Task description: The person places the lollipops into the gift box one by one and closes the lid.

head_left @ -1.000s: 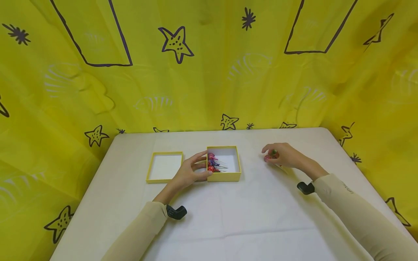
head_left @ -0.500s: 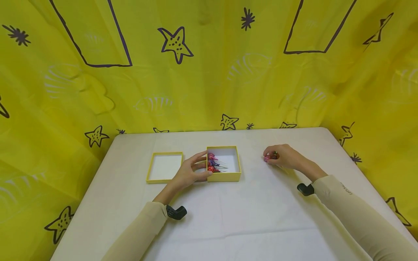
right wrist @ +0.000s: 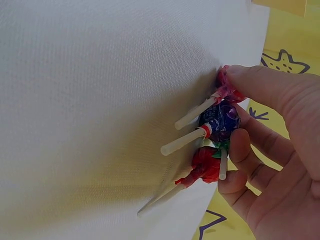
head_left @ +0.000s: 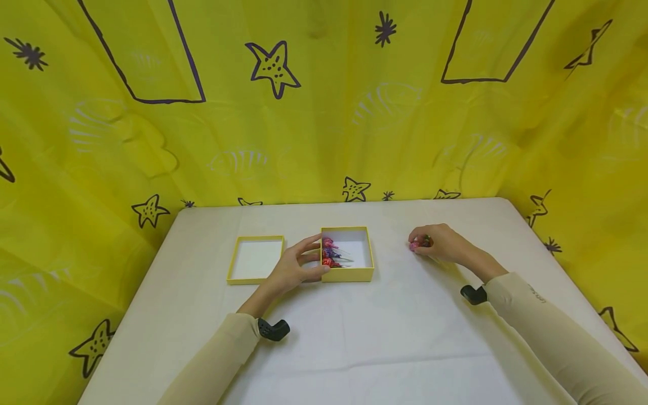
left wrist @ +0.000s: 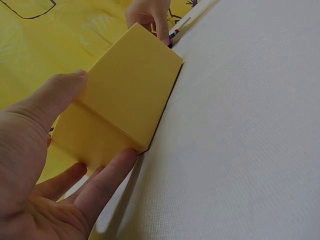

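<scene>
My left hand holds the left end of a yellow box, thumb at the front corner and fingers spread along the side. In the left wrist view, its thumb and fingertips press the yellow box walls. Inside the box, along its left side, lie several wrapped lollipops. Right of the box, my right hand curls round a row of lollipops at the tablecloth. Its thumb pinches a pink lollipop. Beside that are a blue lollipop, a red lollipop and a green-wrapped one, partly hidden.
A shallow white box lid with yellow edges lies left of the left hand. A white cloth covers the table. Behind the table's far edge hangs a yellow curtain with starfish drawings.
My right hand's fingers have come down and closed round the lollipops, which sit slightly differently under them. My left hand and the box have stayed in place.
</scene>
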